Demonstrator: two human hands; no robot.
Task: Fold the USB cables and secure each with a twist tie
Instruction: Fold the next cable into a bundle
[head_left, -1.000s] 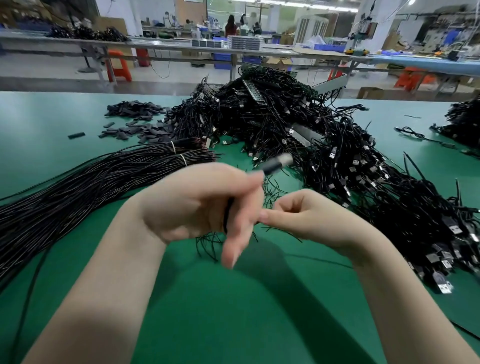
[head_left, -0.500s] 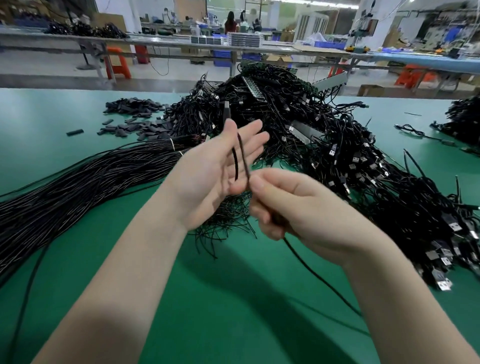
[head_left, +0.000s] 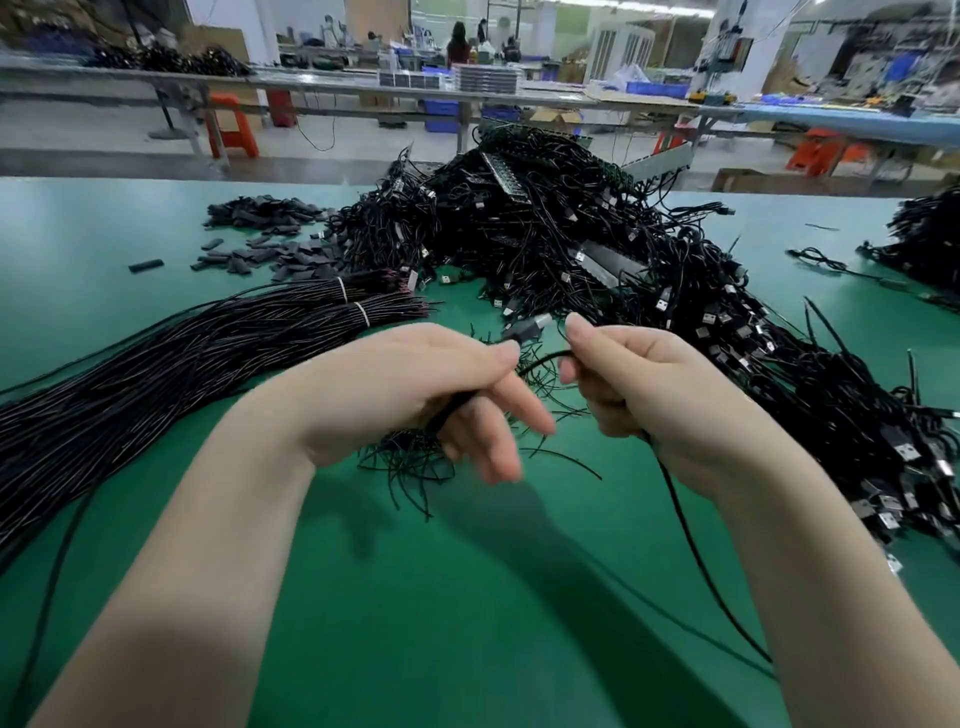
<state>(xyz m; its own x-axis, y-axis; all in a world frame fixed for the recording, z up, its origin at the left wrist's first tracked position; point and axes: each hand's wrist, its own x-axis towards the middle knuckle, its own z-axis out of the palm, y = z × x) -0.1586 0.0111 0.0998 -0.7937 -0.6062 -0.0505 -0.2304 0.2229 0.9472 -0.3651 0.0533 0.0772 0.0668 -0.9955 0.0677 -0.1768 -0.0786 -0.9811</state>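
Note:
My left hand (head_left: 415, 384) grips a black USB cable (head_left: 691, 545) near its plug end; the silver-tipped plug (head_left: 527, 327) sticks out past the thumb. My right hand (head_left: 639, 384) holds the same cable a short span to the right, a small loop arching between the two hands. The rest of the cable trails down under my right forearm toward the near edge. A loose scatter of thin black twist ties (head_left: 415, 457) lies on the green table (head_left: 467, 623) just beneath my hands.
A big tangled heap of black USB cables (head_left: 597, 249) fills the middle and right. Long tied bundles of black wire (head_left: 156, 374) lie at the left. Small black sleeves (head_left: 265, 234) are scattered at the back left. Another cable pile (head_left: 930, 239) sits far right.
My left hand went from open fingers to a grip on the cable and dropped lower. The right hand rose and slid right, drawing a loop of cable between the hands.

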